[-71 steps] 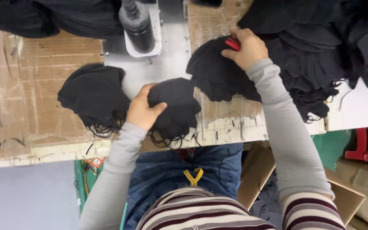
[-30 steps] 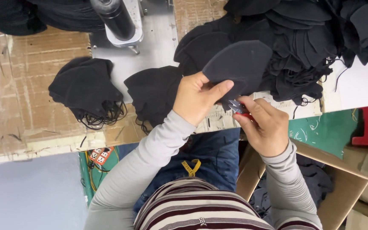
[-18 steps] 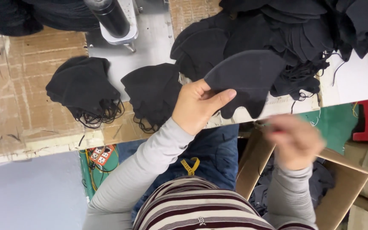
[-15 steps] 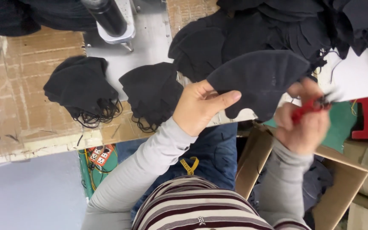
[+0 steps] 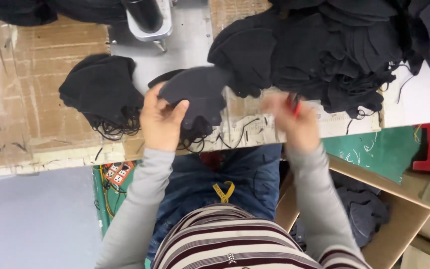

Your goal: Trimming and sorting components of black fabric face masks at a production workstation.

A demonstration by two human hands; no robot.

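The fingers (image 5: pixel 151 102) of the left hand (image 5: pixel 161 122) pinch a dark, fin-shaped fabric piece (image 5: pixel 197 92), thumb on top, holding it just above the near edge of the table (image 5: pixel 51 119). The piece hangs over a small stack of similar black pieces (image 5: pixel 195 129) whose loose threads trail over the table edge. The right hand (image 5: pixel 294 122) is blurred; its fingers curl around small red-handled snips (image 5: pixel 294 105), though how tightly cannot be told. It sits near the table edge, just below a large heap of black fabric pieces (image 5: pixel 334 55) that fills the far right of the table.

To the left of the left hand lies another pile of black pieces (image 5: pixel 100 94) with threads at its lower rim. The base of a sewing machine (image 5: pixel 148 22) stands at the far side. Below the table, an open cardboard box (image 5: pixel 399 219) holding dark pieces sits beside the person's right arm.
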